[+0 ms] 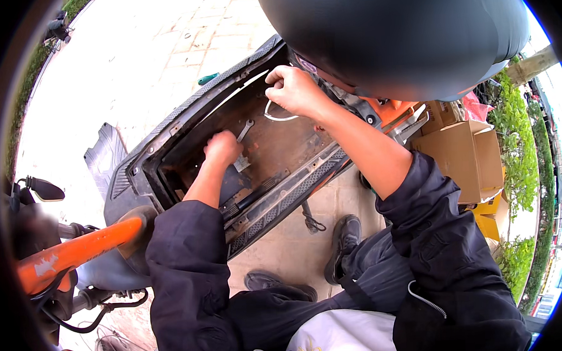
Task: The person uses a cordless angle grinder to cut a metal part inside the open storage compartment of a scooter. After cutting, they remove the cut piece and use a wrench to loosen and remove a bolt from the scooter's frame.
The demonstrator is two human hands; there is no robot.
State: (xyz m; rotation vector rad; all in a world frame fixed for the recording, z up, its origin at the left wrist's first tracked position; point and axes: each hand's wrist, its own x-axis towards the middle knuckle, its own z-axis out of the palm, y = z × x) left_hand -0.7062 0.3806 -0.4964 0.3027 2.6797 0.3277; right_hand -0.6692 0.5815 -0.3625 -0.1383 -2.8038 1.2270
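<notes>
An open metal-floored compartment (280, 144) lies in the footboard of a scooter. My left hand (223, 148) is low inside it, fingers curled, what they hold hidden. An open-end wrench (246, 128) lies just above that hand, and a small silvery piece (241, 163) sits below it. My right hand (290, 88) is closed at the compartment's upper right end, on a white cable (281, 117) that hangs in a loop beneath it. Another pale strip runs along the far inner edge.
A large black seat (393, 29) overhangs the top. Left are an orange frame tube (85, 247), a mirror (46, 188) and a loose dark panel (102, 154). A teal tool (207, 79) lies beyond the scooter. Cardboard boxes (454, 163) and shrubs stand right. My feet are below.
</notes>
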